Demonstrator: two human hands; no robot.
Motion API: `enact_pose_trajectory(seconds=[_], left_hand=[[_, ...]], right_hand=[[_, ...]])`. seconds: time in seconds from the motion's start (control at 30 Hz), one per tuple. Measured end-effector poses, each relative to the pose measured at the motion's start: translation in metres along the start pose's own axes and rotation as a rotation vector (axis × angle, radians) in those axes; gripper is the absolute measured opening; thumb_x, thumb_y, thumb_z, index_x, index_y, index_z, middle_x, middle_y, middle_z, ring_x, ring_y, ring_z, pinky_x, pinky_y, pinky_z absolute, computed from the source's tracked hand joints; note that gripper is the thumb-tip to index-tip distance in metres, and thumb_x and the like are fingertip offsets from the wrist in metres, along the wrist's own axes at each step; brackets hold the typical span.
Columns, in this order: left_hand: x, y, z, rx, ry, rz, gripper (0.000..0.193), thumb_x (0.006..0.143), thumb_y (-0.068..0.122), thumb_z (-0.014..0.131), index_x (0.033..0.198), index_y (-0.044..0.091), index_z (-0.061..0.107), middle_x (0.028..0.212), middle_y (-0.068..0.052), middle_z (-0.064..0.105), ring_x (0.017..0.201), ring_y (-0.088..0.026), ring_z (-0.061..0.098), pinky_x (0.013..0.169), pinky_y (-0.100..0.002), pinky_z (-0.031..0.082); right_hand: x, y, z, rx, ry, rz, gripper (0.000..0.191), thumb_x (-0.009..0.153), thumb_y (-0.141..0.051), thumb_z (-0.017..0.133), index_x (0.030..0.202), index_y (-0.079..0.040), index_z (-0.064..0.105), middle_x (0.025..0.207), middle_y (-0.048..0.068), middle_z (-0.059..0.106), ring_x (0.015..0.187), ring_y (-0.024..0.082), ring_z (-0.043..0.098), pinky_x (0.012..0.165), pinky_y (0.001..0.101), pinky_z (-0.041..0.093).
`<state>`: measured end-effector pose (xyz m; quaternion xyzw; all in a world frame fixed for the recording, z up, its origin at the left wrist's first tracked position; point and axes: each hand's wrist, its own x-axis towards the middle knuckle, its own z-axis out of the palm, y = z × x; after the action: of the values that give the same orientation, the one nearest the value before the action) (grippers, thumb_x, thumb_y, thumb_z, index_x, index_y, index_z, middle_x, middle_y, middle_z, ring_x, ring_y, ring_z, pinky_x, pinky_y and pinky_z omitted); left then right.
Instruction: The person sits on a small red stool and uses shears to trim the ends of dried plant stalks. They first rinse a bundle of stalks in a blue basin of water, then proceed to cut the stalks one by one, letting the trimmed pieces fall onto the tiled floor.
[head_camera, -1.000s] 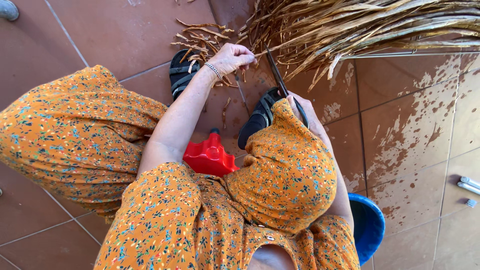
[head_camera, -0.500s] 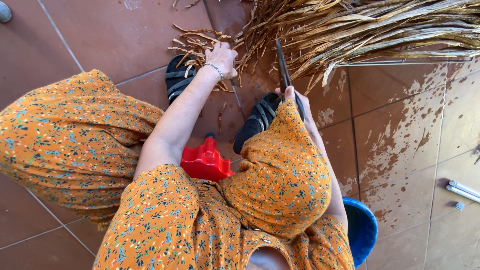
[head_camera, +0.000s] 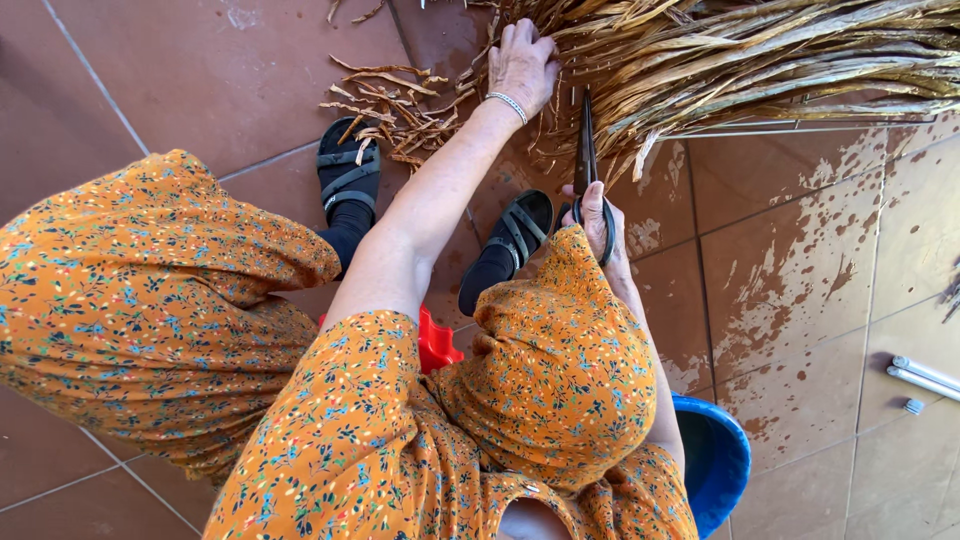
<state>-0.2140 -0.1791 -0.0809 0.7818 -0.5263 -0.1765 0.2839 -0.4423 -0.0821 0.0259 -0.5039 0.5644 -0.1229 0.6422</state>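
Right hand is gripping scissors w/ fingers clamped thru the handle loops; dark metal blades are pointing to 12, long axis vertical, tips entering dry leaves. Left hand at 12 is pressing, fingers together, on the stiff, strawlike, tan bundle. Scraps are lying at 11 on glossy tiles.
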Motion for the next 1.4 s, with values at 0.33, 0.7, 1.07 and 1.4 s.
enact_pose_trajectory(seconds=[0.33,0.7,1.07,1.4], left_hand=[[-0.044,-0.029,-0.006,-0.660,-0.390,-0.067,0.017,0.092,0.019,0.073,0.107,0.017,0.081,0.098,-0.005,0.082,0.084,-0.013,0.075,0.081,-0.031,0.061],[-0.041,-0.028,-0.011,-0.539,-0.531,-0.082,0.027,0.086,0.015,0.063,0.107,0.013,0.080,0.107,-0.008,0.079,0.101,-0.022,0.074,0.095,-0.035,0.055],[0.006,0.012,0.019,-0.204,-0.649,-0.482,0.064,0.095,0.032,0.068,0.153,0.031,0.039,0.163,-0.018,0.024,0.150,-0.039,0.017,0.116,-0.064,0.024],[-0.011,-0.033,-0.002,-0.633,-0.455,-0.208,0.030,0.097,0.030,0.069,0.122,0.014,0.076,0.114,-0.006,0.079,0.105,-0.017,0.073,0.098,-0.036,0.057]], right_hand=[[-0.002,0.005,0.001,0.058,-0.050,-0.124,0.079,0.100,-0.065,0.052,0.133,0.006,0.063,0.072,-0.002,0.056,0.060,0.007,0.049,0.056,0.0249,0.041],[0.008,-0.004,0.004,0.167,0.149,0.089,0.080,0.098,-0.067,0.050,0.124,0.007,0.065,0.066,-0.002,0.056,0.055,0.007,0.051,0.052,0.0258,0.044],[-0.002,0.000,0.001,0.213,0.168,0.110,0.080,0.098,-0.066,0.050,0.129,0.007,0.063,0.070,-0.002,0.058,0.060,0.006,0.053,0.056,0.0247,0.045],[-0.005,0.013,0.001,0.199,0.092,0.035,0.080,0.099,-0.066,0.051,0.133,0.006,0.062,0.074,-0.003,0.059,0.064,0.005,0.054,0.060,0.0237,0.046]])
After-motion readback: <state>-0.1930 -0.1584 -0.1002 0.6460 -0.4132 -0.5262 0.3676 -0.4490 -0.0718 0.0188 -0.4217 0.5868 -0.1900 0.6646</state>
